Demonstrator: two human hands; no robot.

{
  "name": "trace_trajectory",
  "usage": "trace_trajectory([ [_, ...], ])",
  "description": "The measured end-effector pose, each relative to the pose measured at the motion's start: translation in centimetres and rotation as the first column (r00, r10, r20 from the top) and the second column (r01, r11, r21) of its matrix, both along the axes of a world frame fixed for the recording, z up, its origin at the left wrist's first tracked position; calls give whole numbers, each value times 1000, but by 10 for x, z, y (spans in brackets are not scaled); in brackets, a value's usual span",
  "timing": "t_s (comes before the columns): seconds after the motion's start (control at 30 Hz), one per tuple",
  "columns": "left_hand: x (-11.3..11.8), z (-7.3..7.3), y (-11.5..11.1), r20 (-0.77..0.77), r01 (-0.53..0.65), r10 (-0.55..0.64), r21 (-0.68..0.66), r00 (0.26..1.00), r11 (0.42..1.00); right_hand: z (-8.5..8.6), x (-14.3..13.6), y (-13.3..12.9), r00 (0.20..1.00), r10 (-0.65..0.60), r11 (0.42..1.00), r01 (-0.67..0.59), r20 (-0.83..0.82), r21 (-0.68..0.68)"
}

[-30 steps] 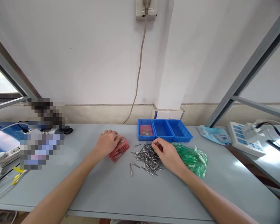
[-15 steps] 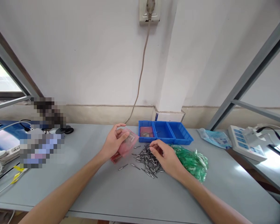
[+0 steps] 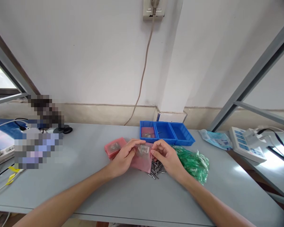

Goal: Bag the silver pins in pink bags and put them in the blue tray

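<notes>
A small pink plastic bag [image 3: 142,159] is held between my two hands above a pile of short metal pins [image 3: 156,168] on the grey table [image 3: 123,195]. My left hand [image 3: 123,159] grips the bag's left side and my right hand [image 3: 167,157] pinches its right top edge. The bag hides most of the pins. To the left lies a stack of more pink bags [image 3: 115,147]. A heap of green plastic bags [image 3: 194,162] lies just right of my right hand.
Three joined blue bins [image 3: 167,132] stand behind my hands; the left one holds a pink bag. A power strip [image 3: 245,143] and a pale blue packet [image 3: 215,138] lie at the right. Cables and blurred items sit at the left. A cord hangs from a wall socket [image 3: 153,9].
My left hand lifted one pink bag off the stack and carried it right, over the pins. My right hand left the pins and took hold of the bag's other edge.
</notes>
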State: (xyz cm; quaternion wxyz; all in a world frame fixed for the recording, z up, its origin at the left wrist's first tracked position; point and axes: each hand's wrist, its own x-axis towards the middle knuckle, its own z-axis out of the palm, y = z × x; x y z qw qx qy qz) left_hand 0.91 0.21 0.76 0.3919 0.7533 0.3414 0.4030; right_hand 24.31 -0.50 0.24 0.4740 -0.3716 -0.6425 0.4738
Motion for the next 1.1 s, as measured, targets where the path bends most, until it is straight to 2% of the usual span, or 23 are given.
trace_trajectory([
  [0.17,-1,-8,0,-102,0,17,165,995,986,4,5,3,998,-28,993,22,-59,-114],
  [0.3,1,-12,1,-138,-52,76,172,987,984,4,5,2,995,4,978,-25,-101,-206],
  [0.43,2,-10,1,-142,-135,166,203,976,970,7,2,0,999,-21,990,16,-33,-144],
  [0.53,1,-8,3,-154,-108,141,206,978,973,8,1,-1,997,-69,993,73,42,-97],
  [0.77,2,-10,2,-211,-98,143,207,967,973,-2,6,2,990,-105,994,103,99,18],
  [0.93,3,-13,0,-192,-110,148,192,970,975,-4,4,1,988,-120,993,120,97,12],
  [1.1,3,-21,0,-51,-149,161,189,986,971,-4,2,0,991,-132,991,133,35,-35],
])
